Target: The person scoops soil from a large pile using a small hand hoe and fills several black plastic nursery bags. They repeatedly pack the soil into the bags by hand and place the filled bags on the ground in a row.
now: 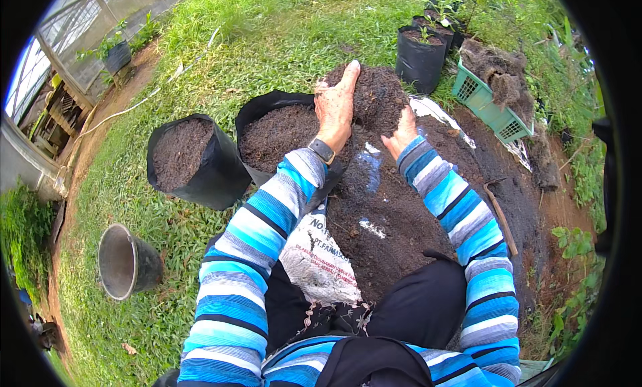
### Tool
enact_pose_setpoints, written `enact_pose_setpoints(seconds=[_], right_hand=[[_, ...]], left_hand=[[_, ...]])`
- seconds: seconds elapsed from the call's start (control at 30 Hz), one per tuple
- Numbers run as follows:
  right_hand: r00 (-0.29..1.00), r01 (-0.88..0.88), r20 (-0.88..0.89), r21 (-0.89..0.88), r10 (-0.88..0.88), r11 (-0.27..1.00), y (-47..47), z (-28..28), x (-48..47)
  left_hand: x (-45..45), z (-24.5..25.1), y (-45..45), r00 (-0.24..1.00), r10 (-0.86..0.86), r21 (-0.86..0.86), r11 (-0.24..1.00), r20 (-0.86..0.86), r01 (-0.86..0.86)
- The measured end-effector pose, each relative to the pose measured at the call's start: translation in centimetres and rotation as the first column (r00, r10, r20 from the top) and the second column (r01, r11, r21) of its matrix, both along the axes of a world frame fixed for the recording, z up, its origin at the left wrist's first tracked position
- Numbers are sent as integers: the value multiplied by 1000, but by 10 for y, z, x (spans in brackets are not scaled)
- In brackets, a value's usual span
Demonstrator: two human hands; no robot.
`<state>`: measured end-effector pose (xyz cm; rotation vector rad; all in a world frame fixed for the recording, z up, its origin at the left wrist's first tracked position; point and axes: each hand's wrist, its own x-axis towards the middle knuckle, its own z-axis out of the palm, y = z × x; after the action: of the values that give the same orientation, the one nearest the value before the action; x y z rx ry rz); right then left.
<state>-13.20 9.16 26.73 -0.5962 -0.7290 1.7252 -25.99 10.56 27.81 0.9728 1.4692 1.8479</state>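
Note:
Between them, my left hand and my right hand hold a large heap of dark soil. My left hand presses its near left side, thumb along the top, while the right cups the lower right, its fingers mostly hidden. Just left of my left hand stands a black plastic grow bag, filled with soil to a little below its rim. Another grow bag full of soil stands further left. Under my hands, loose soil is spread over a white printed sack before my knees.
A dark bucket lies tilted on the grass at left. At right are a wooden-handled hand tool and a green plastic crate heaped with brown fibrous matting. Potted seedlings in black bags stand behind. A pale hose crosses the grass.

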Motion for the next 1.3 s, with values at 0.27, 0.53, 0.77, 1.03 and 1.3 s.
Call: enact_pose_setpoints(seconds=[0.27, 0.53, 0.77, 1.03, 1.3], right_hand=[[647, -115, 757, 219, -95, 969, 63, -24, -86], [165, -482, 968, 247, -190, 840, 55, -48, -101], [214, -555, 781, 592, -587, 585, 17, -51, -181], [137, -944, 784, 288, -605, 160, -4, -28, -86], [45, -886, 773, 323, -633, 332, 42, -35, -134]], left_hand=[[-145, 10, -39, 920, -190, -442, 897, -344, 20], [-183, 26, -71, 292, -470, -541, 803, -833, -252], [-188, 31, -82, 269, -769, -813, 570, -579, -122], [-249, 60, -160, 550, -652, -734, 672, -522, 99], [-251, -8, -232, 529, -590, -747, 650, -610, -137]])
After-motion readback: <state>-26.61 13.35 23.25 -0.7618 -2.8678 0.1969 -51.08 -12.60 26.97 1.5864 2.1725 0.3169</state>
